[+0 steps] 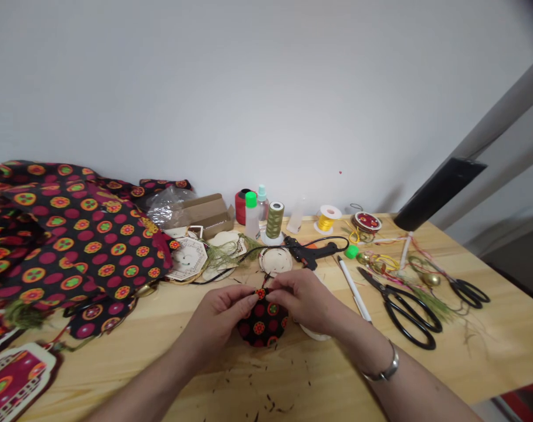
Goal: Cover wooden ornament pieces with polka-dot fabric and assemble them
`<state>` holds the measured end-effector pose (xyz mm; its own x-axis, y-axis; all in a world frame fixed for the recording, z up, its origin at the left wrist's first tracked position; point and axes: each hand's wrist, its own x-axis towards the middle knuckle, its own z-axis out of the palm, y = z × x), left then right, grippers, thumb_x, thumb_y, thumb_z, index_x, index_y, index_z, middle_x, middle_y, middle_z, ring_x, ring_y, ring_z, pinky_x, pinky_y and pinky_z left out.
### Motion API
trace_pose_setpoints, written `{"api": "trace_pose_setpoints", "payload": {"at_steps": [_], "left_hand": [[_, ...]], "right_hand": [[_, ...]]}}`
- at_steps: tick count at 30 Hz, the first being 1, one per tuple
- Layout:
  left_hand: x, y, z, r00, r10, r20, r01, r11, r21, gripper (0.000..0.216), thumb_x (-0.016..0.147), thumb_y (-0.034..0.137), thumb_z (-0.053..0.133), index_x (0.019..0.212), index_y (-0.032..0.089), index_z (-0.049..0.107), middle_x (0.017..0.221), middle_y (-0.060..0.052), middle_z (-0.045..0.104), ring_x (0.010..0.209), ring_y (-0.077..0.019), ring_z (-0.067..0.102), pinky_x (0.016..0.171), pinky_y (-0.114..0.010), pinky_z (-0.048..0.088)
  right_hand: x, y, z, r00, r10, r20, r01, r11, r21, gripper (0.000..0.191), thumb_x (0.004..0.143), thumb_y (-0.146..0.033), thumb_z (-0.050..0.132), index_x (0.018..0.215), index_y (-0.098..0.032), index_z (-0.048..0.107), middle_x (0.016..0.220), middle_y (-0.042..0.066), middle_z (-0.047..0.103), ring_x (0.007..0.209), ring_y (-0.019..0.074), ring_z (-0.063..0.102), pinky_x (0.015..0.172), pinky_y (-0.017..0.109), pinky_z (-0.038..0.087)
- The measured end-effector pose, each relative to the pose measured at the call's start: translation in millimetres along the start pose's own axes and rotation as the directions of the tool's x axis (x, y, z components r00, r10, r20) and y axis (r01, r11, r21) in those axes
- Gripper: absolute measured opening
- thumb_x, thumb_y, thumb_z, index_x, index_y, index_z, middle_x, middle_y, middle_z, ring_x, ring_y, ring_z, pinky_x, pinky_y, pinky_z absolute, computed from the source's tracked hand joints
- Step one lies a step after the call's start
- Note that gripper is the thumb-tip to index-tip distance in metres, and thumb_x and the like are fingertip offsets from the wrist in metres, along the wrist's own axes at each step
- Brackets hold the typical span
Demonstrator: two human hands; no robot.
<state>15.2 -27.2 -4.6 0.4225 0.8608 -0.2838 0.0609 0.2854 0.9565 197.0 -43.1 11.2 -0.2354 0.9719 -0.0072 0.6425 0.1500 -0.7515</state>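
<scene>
- While only the head view is given, it shows both hands meeting over a wooden table [468,328], near the middle of its near half.
- Left hand [222,313] pinches the upper left edge of a small round fabric piece [262,325], black with red and orange dots; its fingertips are closed on the cloth.
- Right hand [304,299] pinches the same top edge from the right, fingers closed on the piece, with a bracelet [387,368] on the wrist.
- Both grips sit at the far edge of the piece, so the piece hangs from the fingers toward the person; its near edge seems to rest on the table, though I cannot tell for sure.
- Neither hand is clearly nearer: they meet almost fingertip to fingertip at the top, the left just left of the centre, the right just right of it.
- A thin dark cord runs from the pinch point toward the far side; where it ends is unclear.
- Just beyond the hands lie a pale disc [275,259] and a black glue gun [312,252].
- To the right lie a white pen [353,287] and black scissors [404,308], well apart from the right hand.
- At the far edge stand a thread spool [274,221] and a green-capped bottle [251,215].
- Matching patterned fabric [73,234] is heaped on the left.
</scene>
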Motion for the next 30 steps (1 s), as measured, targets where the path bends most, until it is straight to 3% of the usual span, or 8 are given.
{"api": "trace_pose_setpoints", "payload": {"at_steps": [4,8,13,17,23,30], "left_hand": [[3,-3,-2,1.000,0.005,0.008,-0.004,0.993,-0.115,0.017,0.071,0.031,0.070,0.082,0.020,0.075,0.076,-0.001,0.073,0.067,-0.0128,0.060,0.061,-0.019,0.043],[8,-8,-5,0.999,-0.028,-0.041,0.014,0.953,-0.302,0.019,0.073,0.030,0.069,0.086,0.018,0.074,0.083,-0.005,0.075,0.075,-0.0148,0.064,0.068,-0.021,0.047],[11,-9,-4,0.995,-0.040,-0.097,-0.002,0.916,-0.401,0.020,0.071,0.028,0.071,0.087,0.016,0.073,0.078,-0.005,0.074,0.072,-0.0149,0.066,0.067,-0.023,0.050],[8,-6,-3,0.997,-0.038,-0.066,0.007,0.910,-0.415,0.019,0.070,0.027,0.071,0.086,0.016,0.073,0.077,-0.005,0.074,0.070,-0.0149,0.066,0.064,-0.023,0.051],[6,-4,-3,0.999,-0.018,-0.035,0.003,0.924,-0.381,0.022,0.074,0.031,0.067,0.087,0.015,0.073,0.085,-0.008,0.074,0.076,-0.0157,0.065,0.068,-0.023,0.049],[6,-9,-5,0.996,-0.063,-0.057,0.050,0.978,-0.202,0.020,0.071,0.035,0.069,0.078,0.017,0.073,0.076,-0.004,0.074,0.065,-0.0137,0.062,0.061,-0.022,0.045]], "right_hand": [[3,3,0,1.000,0.023,-0.015,-0.021,0.995,0.094,0.030,0.085,-0.032,0.051,0.061,-0.015,0.060,0.056,-0.002,0.054,0.056,0.0103,0.046,0.051,0.021,0.031],[7,9,-2,0.985,0.117,-0.125,-0.076,0.954,0.291,0.046,0.091,-0.046,0.033,0.073,-0.014,0.061,0.069,0.003,0.062,0.061,0.0127,0.055,0.055,0.022,0.038],[10,13,3,0.987,0.155,-0.049,-0.131,0.934,0.333,0.038,0.084,-0.047,0.048,0.071,-0.014,0.063,0.064,0.001,0.060,0.057,0.0121,0.053,0.053,0.023,0.037],[10,10,7,0.979,0.204,-0.003,-0.188,0.911,0.366,0.022,0.073,-0.035,0.063,0.067,-0.014,0.062,0.058,-0.002,0.055,0.054,0.0097,0.045,0.050,0.021,0.033],[8,6,5,0.980,0.196,0.019,-0.191,0.920,0.342,0.016,0.073,-0.025,0.061,0.060,-0.015,0.058,0.052,-0.005,0.047,0.051,0.0079,0.037,0.047,0.020,0.028],[2,1,4,0.985,0.133,0.109,-0.159,0.946,0.282,0.010,0.072,-0.021,0.060,0.069,-0.013,0.065,0.058,-0.003,0.053,0.056,0.0095,0.042,0.052,0.021,0.033]]}}
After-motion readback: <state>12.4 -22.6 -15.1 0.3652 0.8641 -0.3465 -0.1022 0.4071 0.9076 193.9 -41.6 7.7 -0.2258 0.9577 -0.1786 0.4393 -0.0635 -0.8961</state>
